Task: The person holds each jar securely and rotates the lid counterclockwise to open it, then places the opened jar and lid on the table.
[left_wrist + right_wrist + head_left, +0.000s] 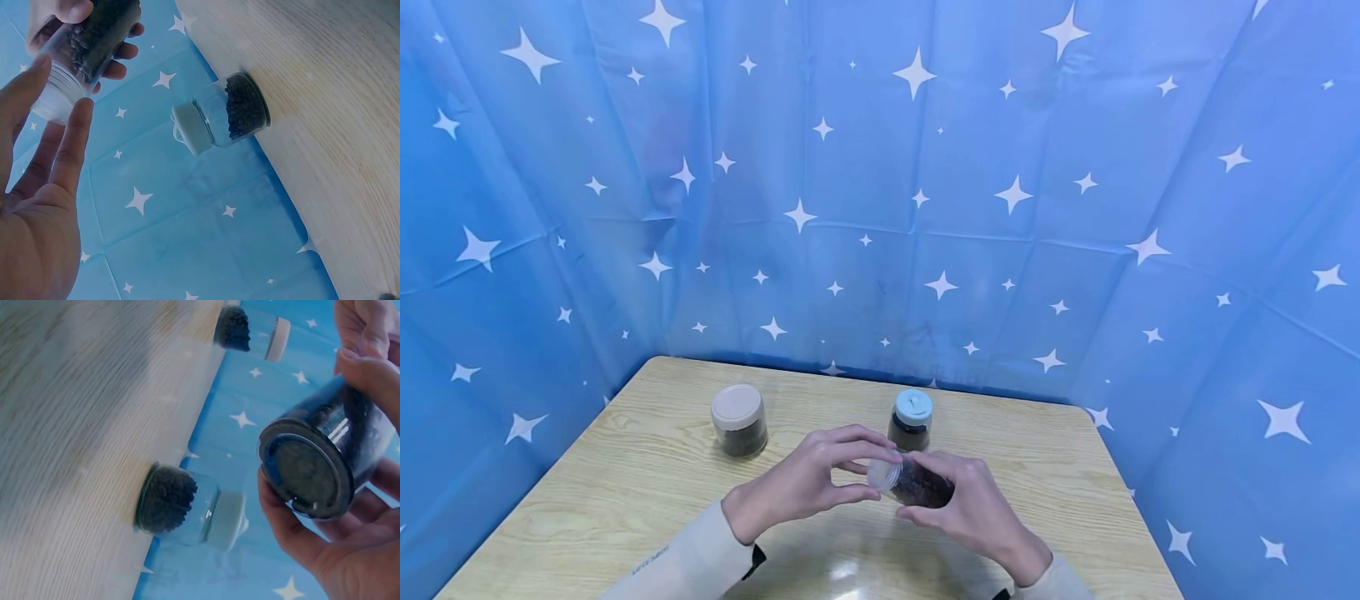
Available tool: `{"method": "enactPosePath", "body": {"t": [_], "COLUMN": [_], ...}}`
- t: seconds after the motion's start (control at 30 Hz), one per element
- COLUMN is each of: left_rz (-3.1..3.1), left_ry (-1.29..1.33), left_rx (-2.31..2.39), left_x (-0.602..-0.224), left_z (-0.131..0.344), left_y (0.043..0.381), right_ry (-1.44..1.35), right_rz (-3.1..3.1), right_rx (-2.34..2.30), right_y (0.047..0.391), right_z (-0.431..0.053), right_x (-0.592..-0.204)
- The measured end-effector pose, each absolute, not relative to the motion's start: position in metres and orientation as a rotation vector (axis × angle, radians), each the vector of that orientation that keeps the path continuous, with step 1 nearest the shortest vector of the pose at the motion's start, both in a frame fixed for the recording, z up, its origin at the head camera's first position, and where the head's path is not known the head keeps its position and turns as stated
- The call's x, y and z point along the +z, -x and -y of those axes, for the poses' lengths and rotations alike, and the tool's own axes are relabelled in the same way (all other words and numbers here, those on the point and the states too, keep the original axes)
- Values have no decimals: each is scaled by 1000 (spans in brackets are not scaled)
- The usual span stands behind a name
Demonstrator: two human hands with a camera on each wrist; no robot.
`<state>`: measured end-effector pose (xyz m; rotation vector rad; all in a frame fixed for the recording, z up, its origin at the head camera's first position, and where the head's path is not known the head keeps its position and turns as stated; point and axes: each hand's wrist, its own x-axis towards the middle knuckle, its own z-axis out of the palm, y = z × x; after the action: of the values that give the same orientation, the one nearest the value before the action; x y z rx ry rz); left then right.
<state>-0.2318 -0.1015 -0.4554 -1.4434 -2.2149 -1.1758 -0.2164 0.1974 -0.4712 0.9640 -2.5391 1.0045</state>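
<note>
A clear jar (925, 483) of dark contents is held tilted above the table, its whitish, ridged end toward the left. My right hand (973, 508) grips the jar round its body, fingers on the far side and thumb on the near side. In the right wrist view the jar's round base (306, 469) faces the camera. My left hand (820, 475) has thumb and fingers curved about the whitish end (56, 97), fingertips right at its edge. Just behind the hands stands a jar with a light blue lid (913, 406), partly filled with dark pieces (244, 106).
A larger jar with a pale pinkish lid (737, 407) stands upright at the left rear, dark contents in its lower part. The wood-grain table (647, 450) ends at the back against a blue curtain (865, 167) with white stars.
</note>
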Motion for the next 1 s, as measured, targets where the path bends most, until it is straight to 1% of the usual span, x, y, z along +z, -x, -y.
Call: {"method": "enactPosePath", "body": {"t": [0.27,0.5,0.8,1.0], "left_rz": [2275,2337,2406,2402], "left_ry": [1392,1310,1098,1052], "left_rx": [-1366,-1389,-1413,-1435], "left_x": [-458,-459,-458,-458], "left_z": [100,97,86,83], "left_y": [228,227,224,221], "right_ry": [-968,-992,-1027,-1000], "right_rz": [2535,2483,2360,2367], "right_rx": [979,936,835,843], "right_y": [216,217,218,217], "right_z": [-195,-194,-190,-190], "right_x": [-473,-474,-477,-477]}}
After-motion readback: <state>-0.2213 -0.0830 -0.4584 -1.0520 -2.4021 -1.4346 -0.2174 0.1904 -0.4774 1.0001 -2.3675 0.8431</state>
